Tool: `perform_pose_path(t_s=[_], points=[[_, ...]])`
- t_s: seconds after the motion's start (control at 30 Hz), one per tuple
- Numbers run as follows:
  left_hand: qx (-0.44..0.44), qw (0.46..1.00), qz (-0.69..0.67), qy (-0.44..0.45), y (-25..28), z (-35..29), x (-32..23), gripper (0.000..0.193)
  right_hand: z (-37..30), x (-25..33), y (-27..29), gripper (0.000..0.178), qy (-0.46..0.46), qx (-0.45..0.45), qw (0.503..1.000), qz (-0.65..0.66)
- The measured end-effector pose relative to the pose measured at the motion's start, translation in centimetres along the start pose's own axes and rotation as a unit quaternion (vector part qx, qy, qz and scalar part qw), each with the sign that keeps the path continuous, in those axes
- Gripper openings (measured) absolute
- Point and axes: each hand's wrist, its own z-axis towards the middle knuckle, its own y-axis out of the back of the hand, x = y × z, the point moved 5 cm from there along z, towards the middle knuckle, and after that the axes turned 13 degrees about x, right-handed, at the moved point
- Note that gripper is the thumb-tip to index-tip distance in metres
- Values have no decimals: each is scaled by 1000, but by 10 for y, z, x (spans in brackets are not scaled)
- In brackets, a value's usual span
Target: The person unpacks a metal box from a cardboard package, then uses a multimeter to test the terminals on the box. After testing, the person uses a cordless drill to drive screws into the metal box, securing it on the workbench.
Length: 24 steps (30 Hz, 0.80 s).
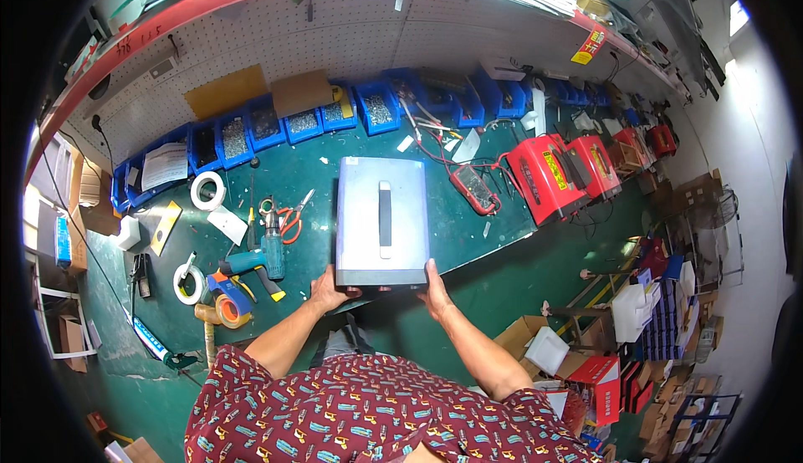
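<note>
A silver box-shaped metal case [355, 212] with a dark strap handle [385, 219] on its top lies at the table's near edge. My left hand [329, 290] grips its lower left corner, fingers partly tucked beneath. At the opposite corner, my right hand [436, 294] presses along the dark front end with its thumb up the side. The undersides of both hands are hidden by the case. Left of it lie a teal power drill [272, 250], orange-handled scissors [292, 222] and a tape dispenser [232, 300].
Blue parts bins [378, 108] line the back of the green table [309, 162]. To the right sit a red multimeter [474, 189] with cables and red box-shaped machines [544, 179]. White tape rolls [207, 191] lie on the left. Cartons [520, 337] stand on the floor at right.
</note>
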Motion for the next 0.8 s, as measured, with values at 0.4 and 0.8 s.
perform_pose_path(t_s=[0.4,0.8], points=[[-94,939,-303,-132,33,-55,-105,59,-30,197,-4,67,212,94,914,-333],[-268,922,-258,-108,125,-38,-184,50,78,275,-34,64,360,95,890,-264]])
